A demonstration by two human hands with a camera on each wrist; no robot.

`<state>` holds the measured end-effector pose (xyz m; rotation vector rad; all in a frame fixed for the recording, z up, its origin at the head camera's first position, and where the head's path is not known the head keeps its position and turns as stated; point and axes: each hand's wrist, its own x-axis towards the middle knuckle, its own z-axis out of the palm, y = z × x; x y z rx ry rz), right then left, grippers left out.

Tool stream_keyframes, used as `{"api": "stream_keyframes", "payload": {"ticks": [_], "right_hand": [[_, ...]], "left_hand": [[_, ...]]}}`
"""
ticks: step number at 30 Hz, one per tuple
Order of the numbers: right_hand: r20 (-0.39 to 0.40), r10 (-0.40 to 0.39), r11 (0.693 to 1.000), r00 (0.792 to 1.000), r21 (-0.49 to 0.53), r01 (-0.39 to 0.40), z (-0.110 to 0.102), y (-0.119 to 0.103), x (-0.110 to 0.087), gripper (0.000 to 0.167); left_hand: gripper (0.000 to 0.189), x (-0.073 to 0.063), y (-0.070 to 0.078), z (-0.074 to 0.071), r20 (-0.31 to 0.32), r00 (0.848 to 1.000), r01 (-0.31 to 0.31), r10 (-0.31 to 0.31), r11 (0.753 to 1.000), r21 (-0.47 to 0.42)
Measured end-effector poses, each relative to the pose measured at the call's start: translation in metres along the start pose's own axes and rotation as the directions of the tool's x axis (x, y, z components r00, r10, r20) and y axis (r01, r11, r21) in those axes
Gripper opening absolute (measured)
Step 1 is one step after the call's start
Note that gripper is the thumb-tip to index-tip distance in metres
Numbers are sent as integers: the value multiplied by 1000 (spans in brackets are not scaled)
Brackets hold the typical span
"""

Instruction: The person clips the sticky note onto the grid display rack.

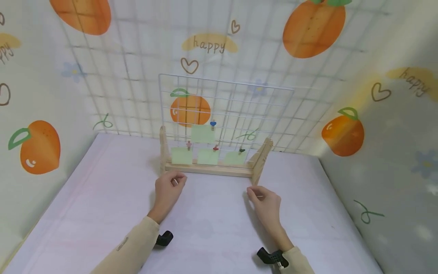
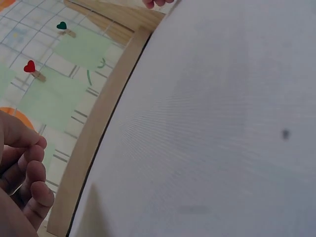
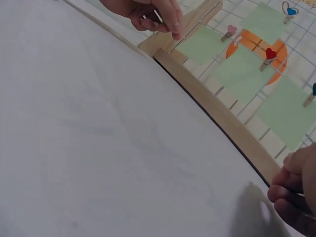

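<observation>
A white wire grid (image 1: pixel 226 82) stands upright in a wooden stand (image 1: pixel 212 171). Several pale green paper notes hang on it: one note (image 1: pixel 203 134) above a row of others. Small wooden clips with heart tops hold them: blue clip (image 1: pixel 213 124), pink clip (image 1: pixel 189 145), red clip (image 3: pixel 269 55) and dark green clip (image 2: pixel 62 26). My left hand (image 1: pixel 168 193) is just in front of the stand's left end, fingers loosely curled, nothing seen in them. Near the right foot of the stand is my right hand (image 1: pixel 267 205), thumb close to the bent fingers, also holding nothing visible.
A white cloth (image 1: pixel 208 220) covers the table. Printed curtains with oranges (image 1: pixel 343 131) and hearts enclose the back and both sides. A larger wire mesh (image 1: pixel 128 68) shows at the back. Black wrist devices (image 1: pixel 270 255) sit below both hands.
</observation>
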<state>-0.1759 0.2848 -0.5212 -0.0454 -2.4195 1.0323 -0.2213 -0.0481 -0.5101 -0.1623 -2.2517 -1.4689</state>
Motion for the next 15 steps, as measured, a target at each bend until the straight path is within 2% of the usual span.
{"api": "stream_keyframes", "payload": {"ticks": [7, 15], "right_hand": [[-11, -69, 998, 998, -10, 68, 0, 3, 1, 4], [-30, -98, 995, 995, -34, 97, -3, 5, 1, 4]], "left_hand": [[7, -1, -8, -8, 9, 1000, 0, 0, 1000, 17], [9, -2, -15, -14, -16, 1000, -18, 19, 999, 50]]}}
